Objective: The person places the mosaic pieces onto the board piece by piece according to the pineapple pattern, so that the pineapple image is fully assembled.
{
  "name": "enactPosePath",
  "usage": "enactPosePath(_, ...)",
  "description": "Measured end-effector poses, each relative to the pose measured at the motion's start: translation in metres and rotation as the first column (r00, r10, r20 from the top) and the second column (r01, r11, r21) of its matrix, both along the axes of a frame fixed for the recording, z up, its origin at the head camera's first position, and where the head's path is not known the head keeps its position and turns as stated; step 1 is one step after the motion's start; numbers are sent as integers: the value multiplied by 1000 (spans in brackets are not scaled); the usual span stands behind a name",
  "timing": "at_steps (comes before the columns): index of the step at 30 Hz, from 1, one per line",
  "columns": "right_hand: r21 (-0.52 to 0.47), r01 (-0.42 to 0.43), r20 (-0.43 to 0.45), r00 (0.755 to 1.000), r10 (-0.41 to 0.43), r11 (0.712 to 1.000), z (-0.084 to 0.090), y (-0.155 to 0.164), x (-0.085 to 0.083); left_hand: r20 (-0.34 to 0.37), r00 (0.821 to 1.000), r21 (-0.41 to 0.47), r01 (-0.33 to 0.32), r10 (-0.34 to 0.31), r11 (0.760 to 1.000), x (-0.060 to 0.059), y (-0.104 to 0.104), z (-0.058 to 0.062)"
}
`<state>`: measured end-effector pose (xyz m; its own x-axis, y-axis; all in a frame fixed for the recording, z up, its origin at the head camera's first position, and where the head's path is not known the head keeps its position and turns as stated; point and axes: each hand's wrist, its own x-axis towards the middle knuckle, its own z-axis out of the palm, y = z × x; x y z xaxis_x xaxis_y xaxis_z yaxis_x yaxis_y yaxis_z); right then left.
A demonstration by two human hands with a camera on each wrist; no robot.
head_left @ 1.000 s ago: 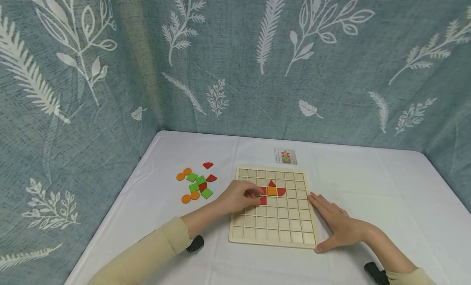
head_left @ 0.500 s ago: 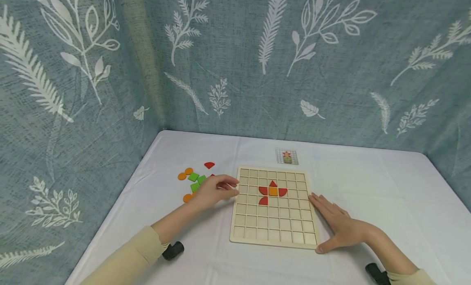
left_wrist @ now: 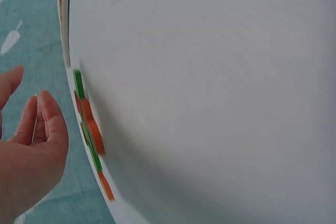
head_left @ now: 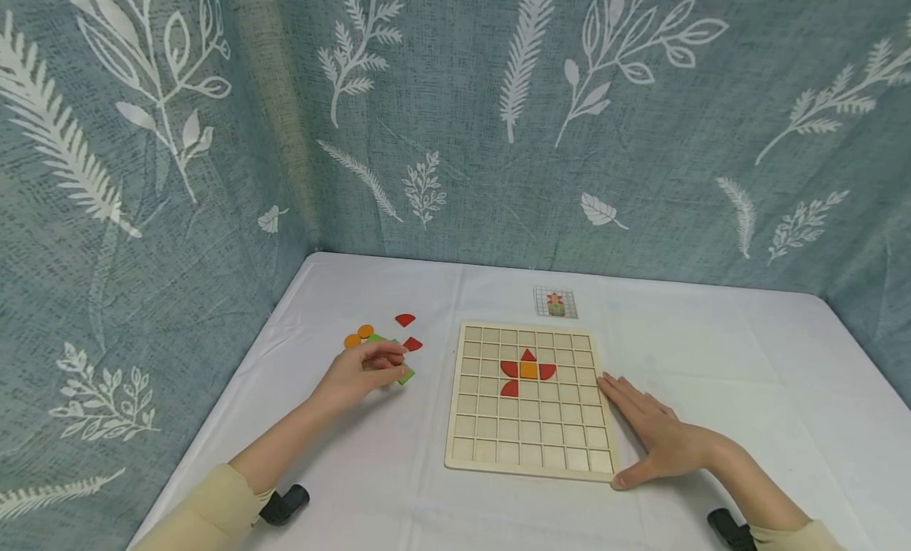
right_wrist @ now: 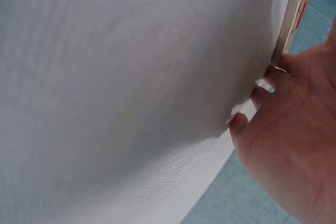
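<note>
My left hand (head_left: 359, 371) hovers over the loose tiles left of the board, covering some of them. Its thumb and fingers are apart with nothing between them, as the left wrist view shows. Around it lie orange discs (head_left: 366, 331), a green square tile (head_left: 406, 375) and red fan-shaped tiles (head_left: 412, 344). My right hand (head_left: 658, 436) touches the right edge of the wooden grid board (head_left: 491, 454) with fingers stretched and thumb at the near corner. In the grid, an orange square (head_left: 529, 370) has red tiles (head_left: 547, 371) on three sides; another red tile (head_left: 509, 388) sits lower left.
Behind the board lies a small pattern card (head_left: 556, 303) with a coloured figure on a grid. A white cloth (head_left: 712, 345) covers the table. Patterned blue-green curtains (head_left: 455, 140) stand along the back and left.
My left hand has let go of a red tile in the grid and moved left, off the board to over the loose tiles. The right hand has stayed at the board's edge.
</note>
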<state>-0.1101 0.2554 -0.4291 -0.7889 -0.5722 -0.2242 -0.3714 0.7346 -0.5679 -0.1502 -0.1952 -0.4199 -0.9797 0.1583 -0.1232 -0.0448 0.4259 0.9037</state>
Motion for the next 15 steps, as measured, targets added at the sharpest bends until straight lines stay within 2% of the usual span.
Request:
enactPosePath(7, -10, -3, 6, 1000, 3, 1000, 1, -2, 0, 9, 999, -14, -32, 32, 999, 4, -25, -2)
enactPosePath(15, -5, -6, -11, 1000, 6, 1000, -2, 0, 0, -72, 997, -182, -50, 38, 982, 1, -39, -3)
